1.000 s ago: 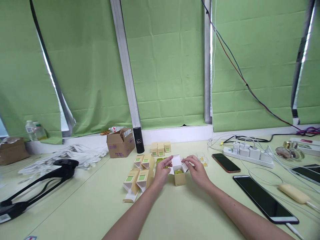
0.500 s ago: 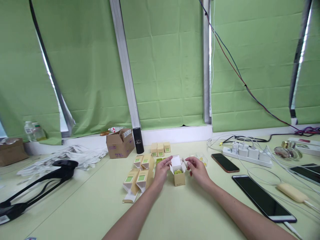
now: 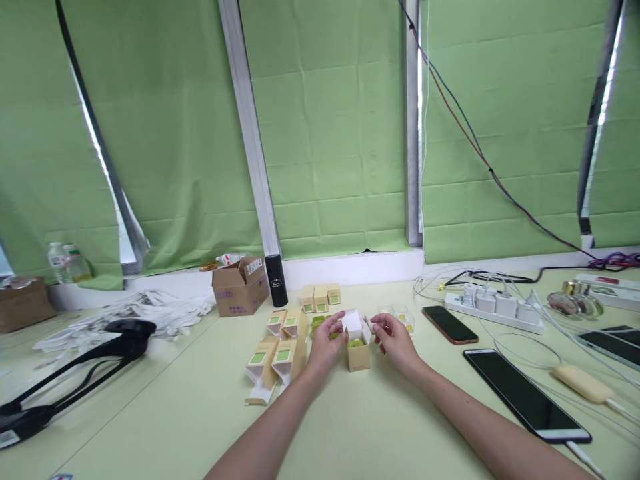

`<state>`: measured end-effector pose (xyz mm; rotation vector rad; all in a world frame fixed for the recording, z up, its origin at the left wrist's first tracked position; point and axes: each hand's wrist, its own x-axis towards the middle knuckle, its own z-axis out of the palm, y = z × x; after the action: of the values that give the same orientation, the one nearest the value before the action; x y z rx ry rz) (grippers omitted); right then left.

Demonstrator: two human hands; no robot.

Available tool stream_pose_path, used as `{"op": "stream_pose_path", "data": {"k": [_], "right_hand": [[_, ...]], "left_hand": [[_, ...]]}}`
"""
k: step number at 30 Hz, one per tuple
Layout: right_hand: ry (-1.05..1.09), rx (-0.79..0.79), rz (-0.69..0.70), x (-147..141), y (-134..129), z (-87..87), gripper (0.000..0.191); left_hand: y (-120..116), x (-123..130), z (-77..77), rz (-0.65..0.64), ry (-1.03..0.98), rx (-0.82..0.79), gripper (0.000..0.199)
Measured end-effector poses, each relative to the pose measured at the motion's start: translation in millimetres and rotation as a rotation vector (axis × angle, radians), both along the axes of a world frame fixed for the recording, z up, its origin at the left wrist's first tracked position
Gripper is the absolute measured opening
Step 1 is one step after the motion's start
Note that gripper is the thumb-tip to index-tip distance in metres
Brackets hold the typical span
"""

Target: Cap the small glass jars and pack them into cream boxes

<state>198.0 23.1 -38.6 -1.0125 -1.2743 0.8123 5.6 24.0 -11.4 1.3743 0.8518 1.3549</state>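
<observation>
The small open box (image 3: 359, 361) stands upright on the tabletop (image 3: 345, 427), between the fingers of the left hand (image 3: 324, 345) and those of the right hand (image 3: 399, 341). It lies just to the right of the left fingers and to the left of the right fingers, its front face a little nearer the wearer than either set of fingertips. Its body is nearly cubic, so no strong long axis shows; what there is runs upright. The open top is level with the fingers, and the white lid flap (image 3: 352, 322) rises at the rear, between the two sets of fingertips. A green item (image 3: 357, 343) sits inside, below them.

The left hand is the nearer: its fingers are half-bent, at the box's left upper edge, though I cannot tell whether they grip the card or only rest by it. The right fingers are curled with the thumb close to the index, just beside the right-hand side flap (image 3: 367, 335); whether they pinch anything is too small to tell.

To the left of the left fingers stand four boxes (image 3: 283, 357) with flaps open; beyond the right fingers lies a clear plastic tray (image 3: 408, 317).
</observation>
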Motion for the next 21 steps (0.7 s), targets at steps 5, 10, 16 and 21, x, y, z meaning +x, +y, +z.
{"op": "stream_pose_path", "data": {"k": [5,10,16,21], "right_hand": [[-0.012,-0.008,-0.001,-1,-1,1.7,0.035],[-0.021,-0.013,-0.005,-2,-1,0.9,0.036],[-0.052,-0.003,0.008,-1,2,-2.8,0.029],[-0.136,0.071,-0.019,0,6,-9.2,0.025]], "left_hand": [[-4,1,1.1,0.007,0.011,-0.010,0.062],[-5,3,1.3,0.034,0.058,0.013,0.061],[-2,3,-1.8,0.050,0.096,0.035,0.059],[-2,1,-2.8,0.044,0.114,0.044,0.058]]}}
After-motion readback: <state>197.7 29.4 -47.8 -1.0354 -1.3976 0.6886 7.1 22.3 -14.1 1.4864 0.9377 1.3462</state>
